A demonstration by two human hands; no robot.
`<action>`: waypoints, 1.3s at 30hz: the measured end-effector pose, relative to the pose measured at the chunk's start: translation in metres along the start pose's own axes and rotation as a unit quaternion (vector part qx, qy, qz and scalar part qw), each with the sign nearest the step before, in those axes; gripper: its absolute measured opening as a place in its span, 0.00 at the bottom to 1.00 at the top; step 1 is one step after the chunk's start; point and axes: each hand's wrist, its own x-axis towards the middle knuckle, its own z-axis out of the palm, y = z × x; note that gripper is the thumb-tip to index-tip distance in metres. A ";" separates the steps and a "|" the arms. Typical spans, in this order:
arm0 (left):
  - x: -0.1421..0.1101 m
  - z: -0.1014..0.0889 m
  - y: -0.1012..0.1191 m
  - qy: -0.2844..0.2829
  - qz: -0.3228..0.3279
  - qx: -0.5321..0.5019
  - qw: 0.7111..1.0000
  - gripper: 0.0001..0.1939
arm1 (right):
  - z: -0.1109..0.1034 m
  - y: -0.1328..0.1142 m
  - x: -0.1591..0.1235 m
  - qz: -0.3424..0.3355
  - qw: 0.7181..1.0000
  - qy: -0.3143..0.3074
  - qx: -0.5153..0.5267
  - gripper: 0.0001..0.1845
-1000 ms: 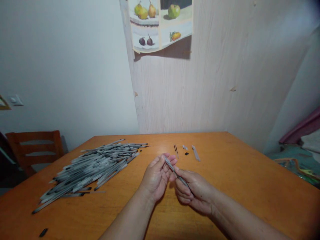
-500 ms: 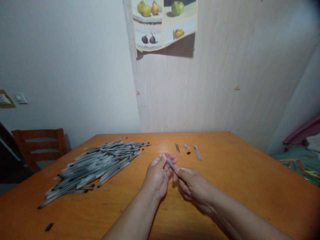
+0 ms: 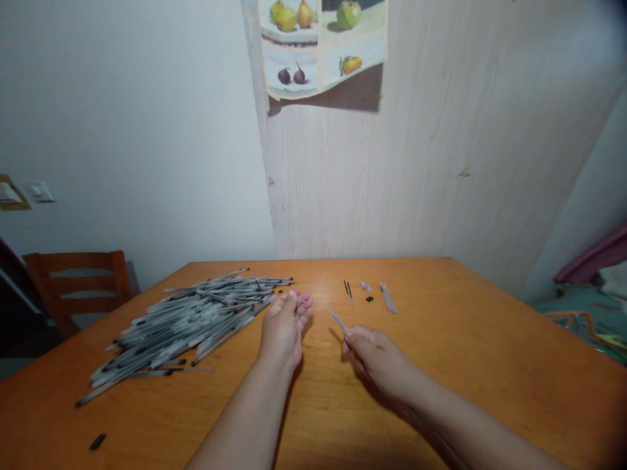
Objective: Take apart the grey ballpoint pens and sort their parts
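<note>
Fingers of my right hand (image 3: 369, 352) close around the lower part of a slim translucent grey pen (image 3: 337, 320), whose bare end points up and left. My left hand (image 3: 287, 320) is to the left, apart from the pen, palm turned inward. Its thumb and fingers pinch a small pale translucent piece that looks like a pen cap (image 3: 300, 299), mostly hidden by the fingers. Left of that hand spreads a big heap of similar pens (image 3: 186, 326) with black ends.
Beyond my right hand lie thin dark refills (image 3: 348, 289), small pale caps (image 3: 366, 286), little black plugs (image 3: 369, 299) and pale pen barrels (image 3: 388, 298) in separate groups. A black piece (image 3: 98, 442) rests near the table's (image 3: 465, 365) front left. The wall (image 3: 362, 196) stands behind.
My hands have come apart. The left hand has moved left, with a small pale piece pulled off the pen, while the right hand keeps the pen nearly in place.
</note>
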 end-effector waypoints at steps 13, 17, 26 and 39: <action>0.015 -0.018 -0.049 -0.076 0.127 0.550 0.822 0.07 | -0.018 0.022 0.020 -0.015 0.995 0.094 -0.026 0.22; 0.009 -0.015 -0.043 -0.079 0.145 0.644 0.747 0.07 | -0.018 0.020 0.019 -0.007 0.996 0.087 -0.034 0.23; 0.008 -0.013 -0.042 -0.076 0.172 0.676 0.712 0.07 | -0.016 0.014 0.019 -0.031 0.994 0.090 -0.046 0.25; -0.014 0.006 -0.024 -0.155 0.106 0.306 0.933 0.18 | -0.013 0.003 0.009 0.003 0.980 0.055 0.191 0.19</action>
